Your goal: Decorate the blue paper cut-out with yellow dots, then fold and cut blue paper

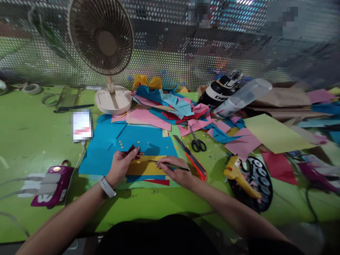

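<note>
My left hand (123,163), a pale watch band on its wrist, pinches a small dark piece of paper (129,148) between thumb and fingers. Opposite it, my right hand (175,170) grips a slim pointed metal tool (176,166), its tip directed left over a yellow paper strip (145,165). Whether the tool is tweezers or a pen-like blade I cannot tell. Beneath both hands lie blue sheets (102,156) with several tiny yellow squares (120,144) scattered on them. An orange cutter knife (195,163) and black-handled scissors (198,144) rest just right of the sheets.
A fan (113,101) stands behind the sheets, beside a heap of coloured paper scraps (170,102). On the left are a phone (82,125) and a purple power strip (54,191). A yellow glue gun (240,177) lies on a round black tray (268,191) at right.
</note>
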### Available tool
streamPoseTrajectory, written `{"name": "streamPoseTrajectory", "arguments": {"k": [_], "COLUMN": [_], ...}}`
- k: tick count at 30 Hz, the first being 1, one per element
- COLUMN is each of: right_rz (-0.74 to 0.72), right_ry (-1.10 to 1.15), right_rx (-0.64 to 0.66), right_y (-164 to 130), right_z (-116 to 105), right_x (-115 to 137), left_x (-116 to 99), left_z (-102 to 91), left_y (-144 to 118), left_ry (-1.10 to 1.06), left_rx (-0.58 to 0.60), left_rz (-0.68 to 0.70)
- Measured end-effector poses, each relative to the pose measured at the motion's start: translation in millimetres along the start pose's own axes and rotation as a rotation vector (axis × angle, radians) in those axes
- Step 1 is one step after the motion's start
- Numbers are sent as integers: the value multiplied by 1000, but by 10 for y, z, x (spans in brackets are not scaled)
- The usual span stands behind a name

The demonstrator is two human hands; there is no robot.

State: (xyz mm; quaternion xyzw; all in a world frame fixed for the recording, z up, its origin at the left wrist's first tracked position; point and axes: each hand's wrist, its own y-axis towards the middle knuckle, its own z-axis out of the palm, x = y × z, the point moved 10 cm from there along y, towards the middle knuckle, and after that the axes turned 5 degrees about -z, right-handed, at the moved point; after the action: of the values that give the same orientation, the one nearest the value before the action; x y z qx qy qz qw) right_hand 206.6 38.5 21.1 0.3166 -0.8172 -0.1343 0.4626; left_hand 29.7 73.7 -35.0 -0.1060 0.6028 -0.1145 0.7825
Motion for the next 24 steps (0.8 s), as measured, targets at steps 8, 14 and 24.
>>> {"name": "streamPoseTrajectory", "arguments": {"k": [8, 14, 24], "right_rz": [78, -24, 58], "right_ry": [45, -31, 40], "right_rx": [19, 32, -28], "right_y": [-10, -23, 11], "right_z": [21, 42, -111], "right_x": [-88, -35, -66], "left_x": [14, -2, 41], "left_z": [-13, -5, -24], "left_y": [6, -7, 2], "left_ry": [-5, 10, 2], "left_rx": [-6, -18, -12], "left_rz": [-1, -17, -41]}}
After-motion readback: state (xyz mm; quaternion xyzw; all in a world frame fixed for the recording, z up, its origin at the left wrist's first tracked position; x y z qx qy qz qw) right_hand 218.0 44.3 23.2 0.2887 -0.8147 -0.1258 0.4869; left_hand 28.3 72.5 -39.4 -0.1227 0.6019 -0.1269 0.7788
